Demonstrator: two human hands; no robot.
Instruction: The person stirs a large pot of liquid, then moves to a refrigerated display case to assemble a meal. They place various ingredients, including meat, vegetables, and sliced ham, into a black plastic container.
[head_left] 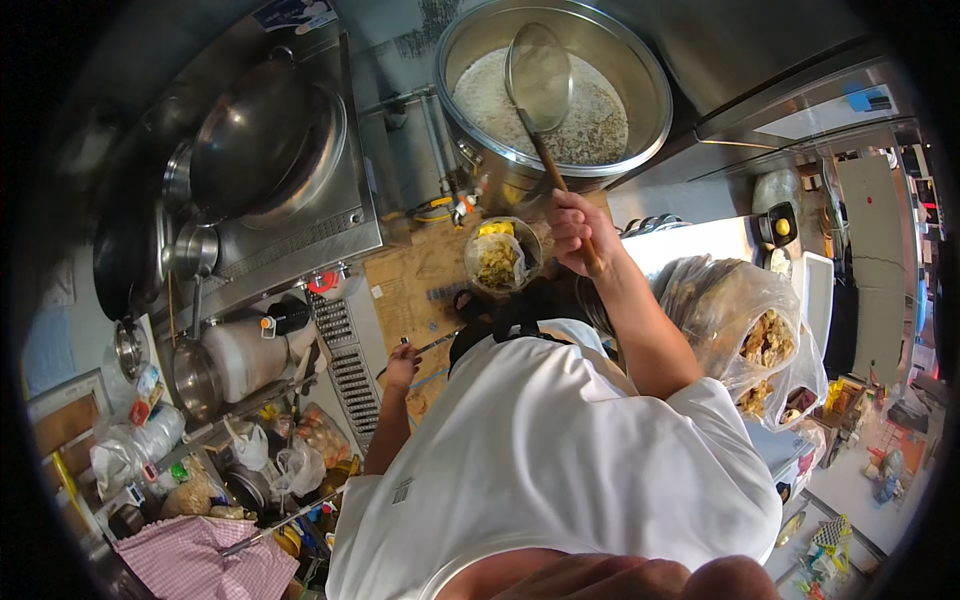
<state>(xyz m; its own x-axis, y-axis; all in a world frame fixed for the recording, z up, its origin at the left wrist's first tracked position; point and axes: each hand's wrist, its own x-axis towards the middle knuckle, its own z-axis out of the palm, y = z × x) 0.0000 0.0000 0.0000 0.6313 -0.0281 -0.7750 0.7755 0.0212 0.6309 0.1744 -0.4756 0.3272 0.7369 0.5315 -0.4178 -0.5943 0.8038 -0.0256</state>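
My right hand (573, 236) is closed round the wooden handle of a round mesh skimmer (540, 75). The skimmer is over a large steel pot (655, 110) of pale, foamy liquid with bits in it. Whether its mesh touches the liquid, I cannot tell. Down at my left side, my left hand (402, 366) is closed on a thin metal rod (437, 342), whose full shape is hidden. Below the pot on the floor stands a small bucket (534, 248) holding yellowish scraps and a plastic bag.
A stove (350, 235) with a big dark wok (250, 140) is at the left. Clear bags of brown food pieces (768, 345) stand at my right. Pipes and valves (440, 150) run beside the pot. A checked pink cloth (205, 560) lies at lower left.
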